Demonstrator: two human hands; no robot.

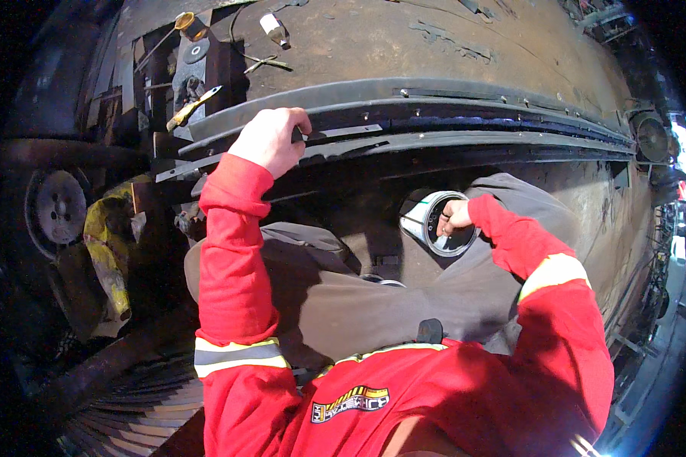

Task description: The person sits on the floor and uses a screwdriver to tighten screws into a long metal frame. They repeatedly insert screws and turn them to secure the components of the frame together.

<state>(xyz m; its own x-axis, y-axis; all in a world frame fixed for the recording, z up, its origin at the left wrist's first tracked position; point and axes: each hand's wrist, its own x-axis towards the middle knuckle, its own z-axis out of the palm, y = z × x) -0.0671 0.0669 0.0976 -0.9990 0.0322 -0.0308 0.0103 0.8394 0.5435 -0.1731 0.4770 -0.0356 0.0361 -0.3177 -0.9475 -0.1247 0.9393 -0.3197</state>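
Note:
My left hand [270, 143] is closed at the near-left part of the long dark metal bars [434, 137]. A small dark piece shows between its thumb and fingers; its kind is unclear. Beside these fingertips a thin grey metal strip [347, 131] lies along the bars. My right hand [455, 216] reaches into an open round can [415, 218], white outside with a dark inside. Its fingers are pinched together over a small pale thing, partly hidden in the can. The can stands between my legs, close to my right knee.
A paintbrush [193, 109] lies beyond the bars' left end. Farther off are an amber jar [191, 27] and a small bottle with a white label [274, 30]. At the left stand a round metal disc [56, 206] and a yellow-stained metal part [108, 244].

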